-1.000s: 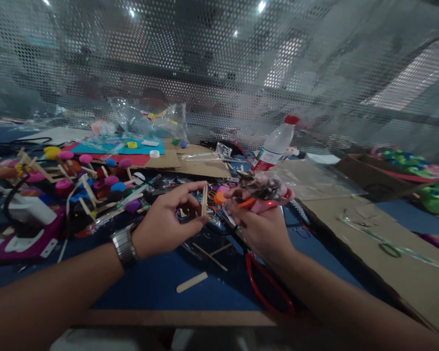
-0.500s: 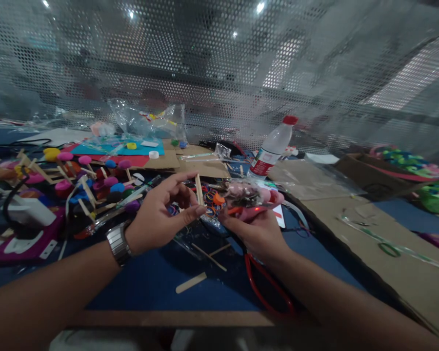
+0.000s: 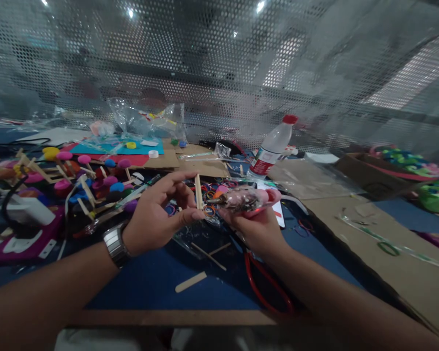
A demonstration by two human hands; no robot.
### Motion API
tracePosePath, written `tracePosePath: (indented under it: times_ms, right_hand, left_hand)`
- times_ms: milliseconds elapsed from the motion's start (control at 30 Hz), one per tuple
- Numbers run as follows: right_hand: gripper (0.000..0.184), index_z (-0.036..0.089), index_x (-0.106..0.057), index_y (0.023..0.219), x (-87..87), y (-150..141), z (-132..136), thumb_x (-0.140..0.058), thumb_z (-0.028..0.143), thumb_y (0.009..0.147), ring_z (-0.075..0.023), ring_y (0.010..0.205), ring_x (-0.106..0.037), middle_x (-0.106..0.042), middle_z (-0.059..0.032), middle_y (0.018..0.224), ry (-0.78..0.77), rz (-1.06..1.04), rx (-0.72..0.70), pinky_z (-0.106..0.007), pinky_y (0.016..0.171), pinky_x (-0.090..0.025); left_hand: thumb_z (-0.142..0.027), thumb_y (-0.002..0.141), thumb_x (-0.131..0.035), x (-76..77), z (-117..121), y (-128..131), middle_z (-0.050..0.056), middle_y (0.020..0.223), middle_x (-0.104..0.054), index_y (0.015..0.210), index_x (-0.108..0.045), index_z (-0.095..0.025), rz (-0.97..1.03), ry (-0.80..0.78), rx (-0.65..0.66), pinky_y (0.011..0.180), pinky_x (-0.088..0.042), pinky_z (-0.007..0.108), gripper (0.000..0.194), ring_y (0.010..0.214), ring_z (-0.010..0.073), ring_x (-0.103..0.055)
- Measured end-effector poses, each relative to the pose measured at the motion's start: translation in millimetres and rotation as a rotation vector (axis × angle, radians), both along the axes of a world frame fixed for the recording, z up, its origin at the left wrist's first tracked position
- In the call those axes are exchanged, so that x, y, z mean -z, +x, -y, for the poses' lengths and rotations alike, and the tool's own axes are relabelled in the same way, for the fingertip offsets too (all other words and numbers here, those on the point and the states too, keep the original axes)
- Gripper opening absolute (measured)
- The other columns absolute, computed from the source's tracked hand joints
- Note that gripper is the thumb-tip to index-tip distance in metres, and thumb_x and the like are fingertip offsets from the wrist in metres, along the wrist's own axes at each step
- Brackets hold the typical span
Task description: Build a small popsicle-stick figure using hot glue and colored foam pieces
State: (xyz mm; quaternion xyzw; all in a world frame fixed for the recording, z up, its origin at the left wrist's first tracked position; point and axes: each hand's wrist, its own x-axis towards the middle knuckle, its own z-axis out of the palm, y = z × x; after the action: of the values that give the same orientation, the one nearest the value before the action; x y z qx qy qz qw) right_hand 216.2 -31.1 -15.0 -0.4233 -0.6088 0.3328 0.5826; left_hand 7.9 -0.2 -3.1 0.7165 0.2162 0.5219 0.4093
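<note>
Upright between the thumb and forefinger of my left hand [image 3: 164, 209] stands a small piece of wooden craft sticks [image 3: 199, 191], pinched at its top and bottom ends. My right hand [image 3: 258, 229] is wrapped round a pink hot glue gun [image 3: 247, 199] whose front is smeared and dark. Its metal nozzle points left and is close to the lower part of the sticks; whether it touches them I cannot tell. Behind both hands lies a heap of coloured rubber bands [image 3: 210, 210]. A loose craft stick [image 3: 190, 282] rests on the blue table nearer me.
Many stick pieces with coloured pompoms [image 3: 111, 183] crowd the left, beside a purple box [image 3: 29, 239]. A bottle with a red cap [image 3: 272, 148] stands behind the glue gun. Red-handled scissors [image 3: 267, 287] lie below my right wrist. Cardboard [image 3: 354, 234] covers the right side.
The glue gun has tilted and shifted slightly, so its nozzle now shows beside the lower part of the sticks. My left hand stays nearly still with the sticks.
</note>
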Motion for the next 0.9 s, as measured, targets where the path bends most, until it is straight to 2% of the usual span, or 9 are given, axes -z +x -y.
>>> tracePosePath:
  times_ms: [267,433,900]
  right_hand:
    - [0.013,0.023,-0.063,0.076,0.5,1.1,0.5,-0.067,0.015,0.068,-0.0201,0.074,-0.066,-0.069,-0.0022,0.080,0.017,0.030,-0.034,-0.034,0.071,-0.056]
    - [0.019,0.023,-0.062,0.080,5.4,3.9,0.2,-0.069,0.015,0.065,-0.0189,0.073,-0.065,-0.068,-0.0007,0.079,-0.005,0.018,0.019,-0.033,0.071,-0.055]
    - [0.025,0.024,-0.058,0.084,4.6,4.6,1.3,-0.069,0.018,0.063,-0.0219,0.076,-0.067,-0.069,-0.0019,0.082,-0.037,0.034,0.028,-0.038,0.075,-0.056]
  left_hand:
    - [-0.034,0.078,-0.086,-0.8,1.3,0.0,-0.001,0.078,-0.067,0.130,-0.064,-0.016,-0.015,0.025,-0.002,0.068,-0.052,0.024,0.060,0.070,0.0116,-0.063]
    - [-0.035,0.078,-0.086,-1.0,1.2,0.1,-0.001,0.078,-0.067,0.131,-0.064,-0.017,-0.015,0.033,-0.008,0.068,-0.052,0.024,0.060,0.071,0.0121,-0.063]
    - [-0.034,0.078,-0.086,-2.0,1.9,-0.3,0.000,0.078,-0.068,0.130,-0.064,-0.016,-0.015,0.020,-0.006,0.068,-0.054,0.025,0.059,0.070,0.0128,-0.064]
